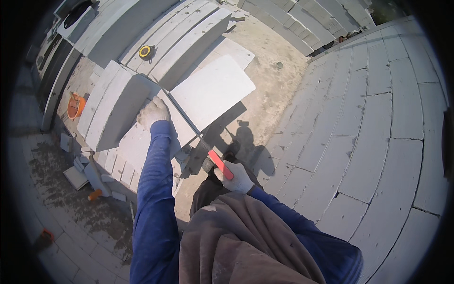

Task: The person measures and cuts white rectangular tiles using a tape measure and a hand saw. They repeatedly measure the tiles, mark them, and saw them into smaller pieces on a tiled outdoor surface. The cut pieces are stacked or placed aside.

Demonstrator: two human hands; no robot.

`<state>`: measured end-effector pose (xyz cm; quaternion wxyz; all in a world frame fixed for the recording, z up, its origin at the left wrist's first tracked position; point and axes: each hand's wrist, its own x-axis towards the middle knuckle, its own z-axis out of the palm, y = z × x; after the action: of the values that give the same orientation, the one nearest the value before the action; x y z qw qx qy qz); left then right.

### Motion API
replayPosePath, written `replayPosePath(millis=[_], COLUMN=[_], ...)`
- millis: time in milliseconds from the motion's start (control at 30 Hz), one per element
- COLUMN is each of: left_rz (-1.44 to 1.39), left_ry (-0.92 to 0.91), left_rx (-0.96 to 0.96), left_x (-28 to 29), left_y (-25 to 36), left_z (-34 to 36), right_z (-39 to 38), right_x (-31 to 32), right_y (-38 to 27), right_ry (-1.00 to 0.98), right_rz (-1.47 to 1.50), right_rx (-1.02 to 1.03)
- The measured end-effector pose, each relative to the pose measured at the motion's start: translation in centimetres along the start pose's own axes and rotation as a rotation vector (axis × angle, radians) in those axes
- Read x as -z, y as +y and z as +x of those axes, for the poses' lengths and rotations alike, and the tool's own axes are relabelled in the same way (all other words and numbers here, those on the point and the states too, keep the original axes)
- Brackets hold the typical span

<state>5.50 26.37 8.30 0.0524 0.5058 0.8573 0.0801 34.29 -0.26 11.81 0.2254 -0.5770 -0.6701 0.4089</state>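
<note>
Two gloved hands are on the job here. The right hand (235, 176) has its fingers wrapped tight around the red handle of a handsaw (201, 139), low and near the body. The saw's long blade runs up and to the left across the pale aerated concrete block (213, 90) lying flat in the middle of the view. The left hand (153, 112), in a white work glove, presses down on the block just left of the blade, fingers curled over the surface, gripping nothing. The blade's far tip is hard to make out where it meets the block's upper edge, and the cut line itself is lost in shadow. The block rests on a stack of similar blocks (113, 111), with its right corner overhanging sandy ground. A yellow tape measure (145, 51) sits on blocks well beyond the left hand. An orange bucket (74, 106) stands far left, partly cut off by the stack. To the right, a laid wall of blocks (378, 118) leaves an open sandy strip beside the saw.
</note>
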Motion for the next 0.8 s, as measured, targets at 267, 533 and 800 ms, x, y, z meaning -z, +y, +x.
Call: replayPosePath(millis=[267, 533, 800], left_rz=[-0.102, -0.004, 0.011], left_ry=[-0.063, 0.005, 0.014], left_rx=[0.059, 0.008, 0.001], left_x=[0.2, 0.1, -0.5], left_y=[0.3, 0.0, -0.2], left_z=[0.1, -0.4, -0.1], right_z=[-1.8, 0.5, 3.0], right_x=[1.8, 1.5, 2.1], right_y=[1.1, -0.6, -3.5], right_ry=[-0.091, -0.240, -0.071], right_rz=[1.139, 0.069, 0.147], right_rx=[-0.872, -0.239, -0.030])
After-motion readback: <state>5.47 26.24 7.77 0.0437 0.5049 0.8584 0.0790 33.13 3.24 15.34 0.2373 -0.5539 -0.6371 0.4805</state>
